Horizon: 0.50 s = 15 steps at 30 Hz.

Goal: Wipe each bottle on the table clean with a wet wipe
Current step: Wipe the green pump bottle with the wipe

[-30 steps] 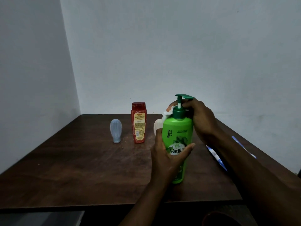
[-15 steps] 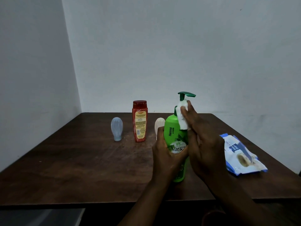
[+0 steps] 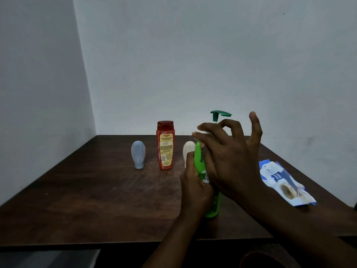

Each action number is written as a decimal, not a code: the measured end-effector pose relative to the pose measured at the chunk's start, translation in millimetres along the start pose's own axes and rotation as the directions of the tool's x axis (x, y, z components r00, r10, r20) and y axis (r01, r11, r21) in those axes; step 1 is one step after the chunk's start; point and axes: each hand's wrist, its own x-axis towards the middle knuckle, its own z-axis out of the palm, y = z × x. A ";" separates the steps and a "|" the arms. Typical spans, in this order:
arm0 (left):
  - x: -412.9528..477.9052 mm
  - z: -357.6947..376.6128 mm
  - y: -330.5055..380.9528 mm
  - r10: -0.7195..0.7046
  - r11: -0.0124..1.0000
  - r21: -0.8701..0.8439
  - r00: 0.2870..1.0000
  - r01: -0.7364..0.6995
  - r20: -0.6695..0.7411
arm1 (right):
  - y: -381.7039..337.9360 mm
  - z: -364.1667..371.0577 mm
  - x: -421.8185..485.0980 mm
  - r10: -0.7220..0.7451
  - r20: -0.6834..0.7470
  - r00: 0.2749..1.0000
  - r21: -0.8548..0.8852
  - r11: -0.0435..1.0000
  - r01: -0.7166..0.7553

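Observation:
A green pump bottle (image 3: 199, 161) with a dark green pump head stands upright near the table's front middle. My left hand (image 3: 195, 182) grips its lower body. My right hand (image 3: 228, 157) lies across the bottle's shoulder and presses a white wet wipe (image 3: 199, 130) against it; only a sliver of the wipe shows under the fingertips, and the little finger sticks up. Farther back stand a red bottle (image 3: 165, 146), a pale blue bottle (image 3: 138, 154) upside down on its cap, and a white bottle (image 3: 188, 151) partly hidden by the green one.
A blue and white wet wipe pack (image 3: 284, 182) lies flat on the right side of the dark wooden table (image 3: 96, 190). White walls close off the table at the back and the left. The table's front edge runs just below my forearms.
My right hand has slid the wipe from the pump neck down and left across the green bottle's shoulder, spreading over its front. The left hand keeps its grip.

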 end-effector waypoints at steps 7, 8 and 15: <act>2.3 -3.4 -1.5 -0.009 1.000 -0.010 1.000 0.009 -0.004 | 10.4 8.5 -14.7 0.094 -0.248 0.964 0.229 0.973 -0.036; 2.4 -3.7 -1.6 -0.012 1.000 -0.010 1.000 0.012 -0.005 | 12.1 10.3 -16.6 0.146 -0.279 0.949 0.299 0.953 -0.059; 2.7 -2.6 3.1 -0.023 0.999 -0.027 0.999 0.023 -0.028 | 11.5 12.4 -6.0 0.589 -0.102 0.802 0.826 0.499 -0.261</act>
